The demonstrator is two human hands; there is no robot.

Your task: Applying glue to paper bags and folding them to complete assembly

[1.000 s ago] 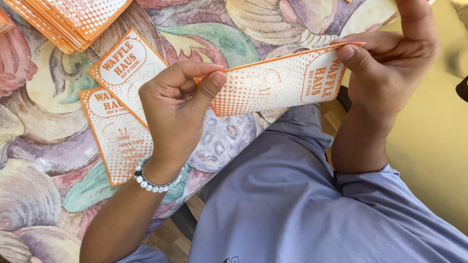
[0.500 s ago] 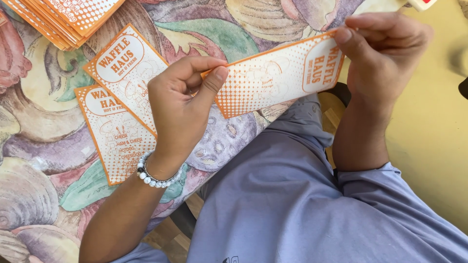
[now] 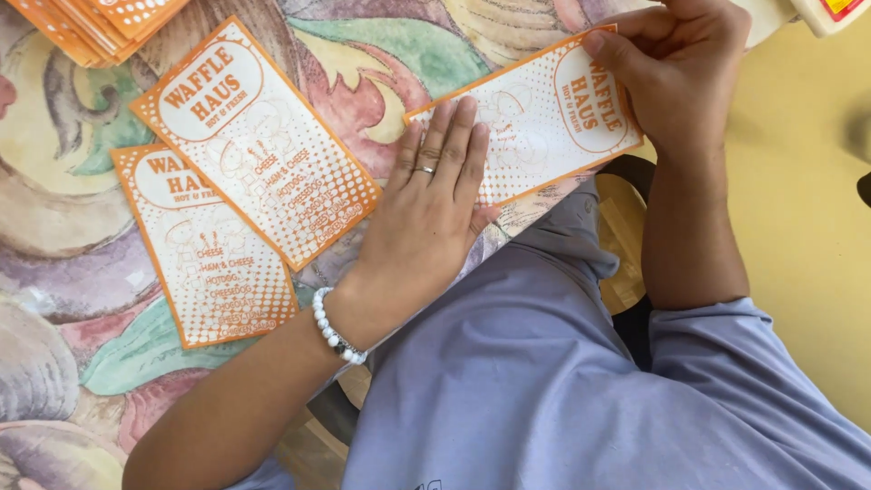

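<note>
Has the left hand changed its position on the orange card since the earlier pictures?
Yes. The left hand was pinching the orange card's edge; now it lies flat on it, pressed to the patterned tablecloth.

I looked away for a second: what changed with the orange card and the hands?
The orange card came down from mid-air onto the table edge. The left hand let go its pinch and now lies flat on it; the right hand still holds the far end. The two cards beside and the stack stayed put.

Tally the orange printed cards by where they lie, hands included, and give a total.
Card under both hands: 1
Loose cards flat on the tablecloth: 2
Stacks of cards, top left corner: 1
Hands: left, right: 2
Total: 6
</note>
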